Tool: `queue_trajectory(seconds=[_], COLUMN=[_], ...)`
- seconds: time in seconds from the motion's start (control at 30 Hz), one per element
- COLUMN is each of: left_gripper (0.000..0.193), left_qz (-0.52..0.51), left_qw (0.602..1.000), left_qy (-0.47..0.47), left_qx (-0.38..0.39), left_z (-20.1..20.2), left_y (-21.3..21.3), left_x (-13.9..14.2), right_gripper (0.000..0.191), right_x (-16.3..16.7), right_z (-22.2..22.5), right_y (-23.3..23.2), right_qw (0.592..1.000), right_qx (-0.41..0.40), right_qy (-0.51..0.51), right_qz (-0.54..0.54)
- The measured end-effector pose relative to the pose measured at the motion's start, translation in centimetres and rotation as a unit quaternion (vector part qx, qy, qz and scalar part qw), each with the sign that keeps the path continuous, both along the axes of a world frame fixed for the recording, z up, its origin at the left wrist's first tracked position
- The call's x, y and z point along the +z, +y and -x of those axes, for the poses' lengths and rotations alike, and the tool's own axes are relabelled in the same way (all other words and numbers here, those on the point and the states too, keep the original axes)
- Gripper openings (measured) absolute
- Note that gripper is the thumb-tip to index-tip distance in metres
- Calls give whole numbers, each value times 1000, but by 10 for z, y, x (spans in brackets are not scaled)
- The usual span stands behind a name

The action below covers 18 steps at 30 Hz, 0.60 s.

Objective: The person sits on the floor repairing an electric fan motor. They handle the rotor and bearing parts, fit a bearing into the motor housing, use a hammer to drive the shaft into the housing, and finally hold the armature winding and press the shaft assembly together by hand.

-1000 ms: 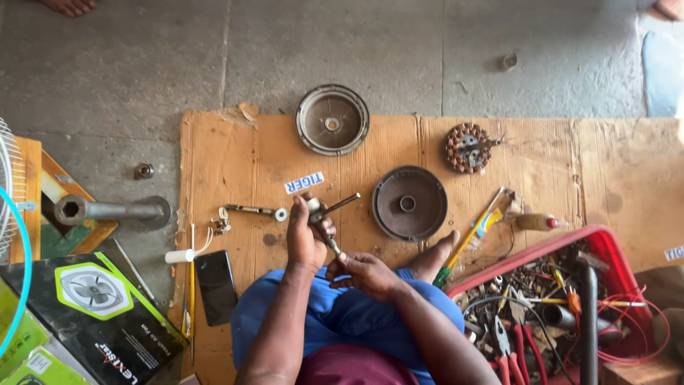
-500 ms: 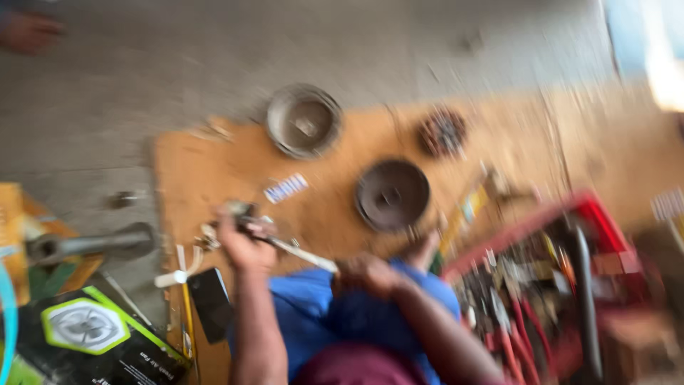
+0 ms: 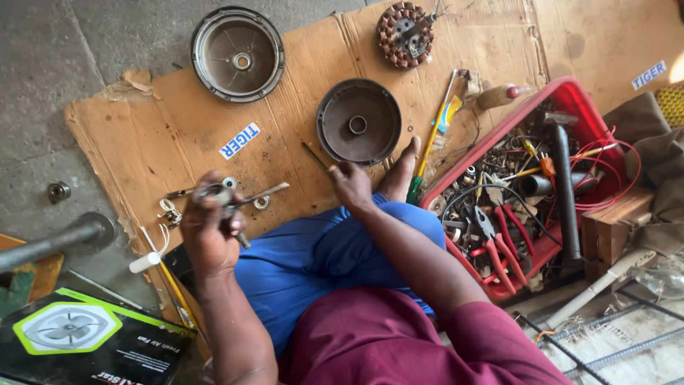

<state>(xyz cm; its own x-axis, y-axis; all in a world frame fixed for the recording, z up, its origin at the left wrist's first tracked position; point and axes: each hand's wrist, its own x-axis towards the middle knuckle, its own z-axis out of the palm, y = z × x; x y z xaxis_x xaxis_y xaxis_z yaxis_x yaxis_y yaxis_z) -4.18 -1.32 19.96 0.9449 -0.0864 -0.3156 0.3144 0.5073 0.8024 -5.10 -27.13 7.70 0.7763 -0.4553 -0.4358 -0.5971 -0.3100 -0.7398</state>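
My left hand (image 3: 206, 229) grips a small metal part with a shaft (image 3: 246, 201) sticking out to the right, held above the left side of the cardboard sheet (image 3: 157, 135). My right hand (image 3: 349, 185) pinches a thin dark rod-like tool (image 3: 314, 155) that points up and left toward a round dark metal cover (image 3: 358, 122). Small rings and washers (image 3: 261, 202) lie on the cardboard between my hands. My blue-trousered knee (image 3: 320, 249) is under both hands.
A second round cover (image 3: 237, 53) and a copper-wound stator (image 3: 405, 24) lie at the far edge. A red tray (image 3: 570, 96) of pliers, wires and a hammer stands at the right. A screwdriver (image 3: 431, 142), a printed box (image 3: 78, 342) and a metal pipe (image 3: 50, 242) are nearby.
The view has swung and drawn closer. My left hand with the metal part has moved left and down, apart from my right hand, which now holds the thin tool on its own.
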Motion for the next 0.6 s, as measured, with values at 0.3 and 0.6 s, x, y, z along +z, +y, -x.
queue_trajectory(seconds=[0.3,0.6], left_gripper=[31,62], left_qz=[-277,-363], left_qw=[894,868], left_qy=[44,70], left_qx=[-349,-333], left_z=[2,7], left_y=[-55,-61], left_x=[0,-15], right_gripper=[51,47], right_x=[55,32], right_z=[8,22], right_y=[-18,-12], right_qw=[711,657], right_qx=[73,146], right_qy=[45,45], right_qz=[-698,-738])
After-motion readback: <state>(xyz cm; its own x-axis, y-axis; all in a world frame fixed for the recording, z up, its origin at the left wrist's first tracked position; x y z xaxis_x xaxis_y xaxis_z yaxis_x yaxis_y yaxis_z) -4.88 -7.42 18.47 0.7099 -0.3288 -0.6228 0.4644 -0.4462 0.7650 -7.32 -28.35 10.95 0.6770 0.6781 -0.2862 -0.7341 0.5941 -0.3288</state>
